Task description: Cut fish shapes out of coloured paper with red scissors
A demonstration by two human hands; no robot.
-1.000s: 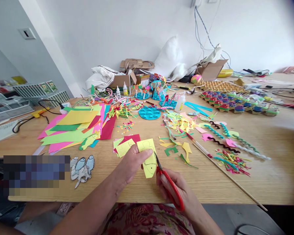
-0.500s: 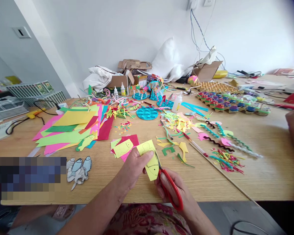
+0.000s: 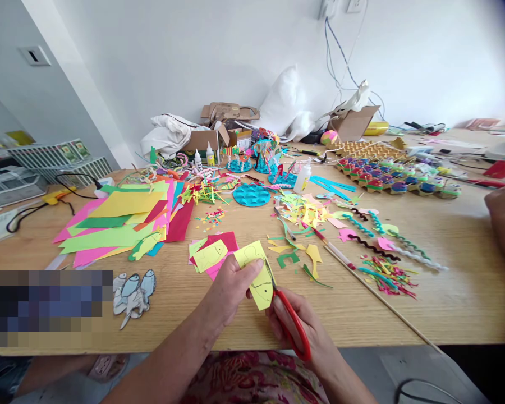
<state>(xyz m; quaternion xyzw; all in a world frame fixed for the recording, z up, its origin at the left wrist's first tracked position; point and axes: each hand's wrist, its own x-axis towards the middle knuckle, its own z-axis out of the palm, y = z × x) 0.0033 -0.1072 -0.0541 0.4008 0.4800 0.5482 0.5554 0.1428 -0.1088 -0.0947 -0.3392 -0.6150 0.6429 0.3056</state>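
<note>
My left hand (image 3: pixel 234 283) pinches a yellow card (image 3: pixel 252 252) with its thumb on top. A fish outline is drawn on the card in dark line. My right hand (image 3: pixel 292 320) is closed round the red handles of a pair of scissors (image 3: pixel 297 331), whose blades lie along the card's right edge beside the outline. Just beyond the left hand lies another yellow card with a fish drawing (image 3: pixel 210 255), on top of red and pink paper (image 3: pixel 230 241). Green and yellow offcuts (image 3: pixel 288 258) are scattered past the scissors.
Coloured paper sheets (image 3: pixel 118 205) and grey-blue fish cut-outs (image 3: pixel 134 294) lie on the left. A long thin stick (image 3: pixel 382 300) slants across the right front, near twisted pipe cleaners (image 3: pixel 374 247). Painted egg cartons (image 3: pixel 395 177) and a glue bottle (image 3: pixel 303 177) stand farther back.
The scissors' red handles have come slightly closer together along the card's edge. The card and my left hand stay in nearly the same place; the whole view has shifted slightly.
</note>
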